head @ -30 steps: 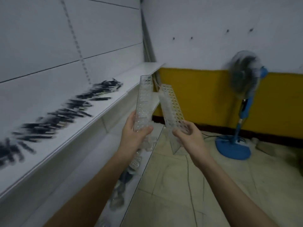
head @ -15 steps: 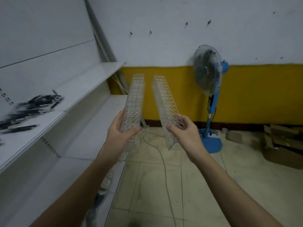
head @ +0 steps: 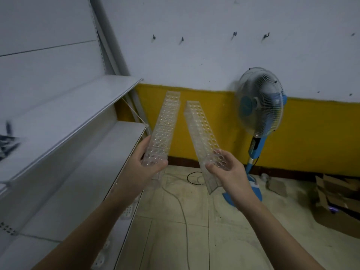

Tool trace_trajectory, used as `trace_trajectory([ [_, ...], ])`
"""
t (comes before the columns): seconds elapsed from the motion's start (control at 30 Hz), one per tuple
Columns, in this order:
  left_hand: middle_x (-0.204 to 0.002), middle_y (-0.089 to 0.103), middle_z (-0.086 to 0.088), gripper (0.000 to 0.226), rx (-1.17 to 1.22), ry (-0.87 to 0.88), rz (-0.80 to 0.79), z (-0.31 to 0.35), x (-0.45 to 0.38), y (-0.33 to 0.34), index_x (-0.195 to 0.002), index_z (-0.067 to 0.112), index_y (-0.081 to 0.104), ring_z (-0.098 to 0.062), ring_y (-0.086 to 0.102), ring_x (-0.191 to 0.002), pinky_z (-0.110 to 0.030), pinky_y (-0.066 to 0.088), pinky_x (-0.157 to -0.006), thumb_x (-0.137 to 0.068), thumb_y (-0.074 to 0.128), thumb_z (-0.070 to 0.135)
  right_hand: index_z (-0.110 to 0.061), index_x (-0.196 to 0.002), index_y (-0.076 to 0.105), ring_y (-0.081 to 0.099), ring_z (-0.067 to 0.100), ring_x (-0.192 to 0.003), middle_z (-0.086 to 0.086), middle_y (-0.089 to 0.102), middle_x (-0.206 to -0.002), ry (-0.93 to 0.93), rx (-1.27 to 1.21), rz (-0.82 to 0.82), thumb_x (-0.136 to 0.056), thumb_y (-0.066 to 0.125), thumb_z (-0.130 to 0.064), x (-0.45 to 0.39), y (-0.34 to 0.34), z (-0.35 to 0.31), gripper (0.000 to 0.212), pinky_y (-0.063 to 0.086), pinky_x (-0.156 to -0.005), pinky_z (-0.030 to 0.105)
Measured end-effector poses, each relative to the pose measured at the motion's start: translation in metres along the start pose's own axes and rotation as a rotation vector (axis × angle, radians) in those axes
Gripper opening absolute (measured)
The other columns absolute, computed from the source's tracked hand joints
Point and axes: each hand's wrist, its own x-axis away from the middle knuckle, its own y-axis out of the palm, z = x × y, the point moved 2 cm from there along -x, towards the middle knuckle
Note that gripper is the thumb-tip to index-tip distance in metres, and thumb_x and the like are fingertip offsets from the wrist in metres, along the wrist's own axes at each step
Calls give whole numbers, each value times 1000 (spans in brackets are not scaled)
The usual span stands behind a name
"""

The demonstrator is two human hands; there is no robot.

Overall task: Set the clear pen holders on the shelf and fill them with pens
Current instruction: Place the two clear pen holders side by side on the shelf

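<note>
Two long, clear plastic pen holders, each a narrow block perforated with rows of round holes, are held out in mid-air beside a white metal shelf unit. The left clear pen holder is gripped at its near end by the left hand, thumb curled across its face; the right clear pen holder is gripped at its near end by the right hand, fingers wrapped around it. The two holders are kept apart, angled away from the camera. A blurred heap of dark pens is seen on the upper shelf at far left. One blue pedestal fan is stood against the yellow-and-white wall, and flattened brown cardboard is scattered over the tiled floor.
</note>
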Motion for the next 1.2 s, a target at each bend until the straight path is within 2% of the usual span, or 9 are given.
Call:
trace_trajectory([
  [0.13,-128,61,23,76,10,10,-33,-16,-66,5,-147,30,42,-3,61,-117,-22,52,-92,-81,77,18,-28,-136,54,52,3,-116,-19,52,-135,-32,-3,-28,-84,76,-30,-61,5,0,56,40,-86,14],
  [0.3,-116,66,27,63,22,18,-20,-29,-145,21,-131,41,51,-5,64,-111,-17,54,-82,-84,76,6,-27,-137,53,50,1,-121,-18,53,-137,-36,-25,-50,-84,77,-28,-140,6,6,58,40,-86,12],
  [0.4,-116,62,35,63,15,12,0,-37,-187,28,-127,50,48,-1,64,-110,-18,55,-80,-78,77,23,-27,-136,53,50,0,-122,-18,53,-137,-55,-53,-70,-85,76,-27,-196,5,13,57,43,-93,18],
  [0.57,-115,61,38,70,8,-40,92,-49,-259,41,-133,51,44,-5,65,-112,-27,59,-80,-73,78,34,-26,-138,52,48,4,-124,-17,51,-138,-88,-69,-136,-86,74,-25,-295,6,18,56,39,-81,9],
  [0.67,-119,61,34,73,4,-56,160,-52,-299,48,-130,56,45,-8,65,-114,-30,58,-85,-69,83,41,-25,-139,51,48,5,-123,-13,51,-139,-91,-74,-204,-87,73,-24,-352,8,15,56,41,-86,13],
  [0.77,-128,60,25,85,4,-52,258,-55,-332,50,-145,40,42,-9,66,-113,-27,59,-83,-73,86,31,-24,-139,52,48,4,-120,-13,51,-139,-131,-60,-272,-88,73,-24,-403,13,6,55,42,-79,9],
  [0.87,-130,62,15,84,4,-69,339,-64,-359,42,-146,33,43,-11,68,-110,-24,58,-80,-72,84,27,-27,-138,52,50,7,-122,-13,52,-139,-128,-71,-338,-87,74,-28,-449,30,0,55,45,-88,19],
  [1.03,-118,61,33,70,-8,-116,507,-78,-403,5,-141,37,46,-5,66,-109,-21,56,-85,-85,73,5,-31,-137,53,53,10,-121,-15,54,-134,-118,-31,-440,-86,74,-34,-514,80,-9,55,48,-102,39],
  [1.2,-138,50,18,74,-46,-163,654,-105,-453,-48,-147,34,43,-14,55,-127,-43,49,-104,-84,78,17,-39,-127,52,53,9,-116,-22,52,-120,-140,32,-551,-86,73,-32,-577,147,-19,47,46,-87,29],
])
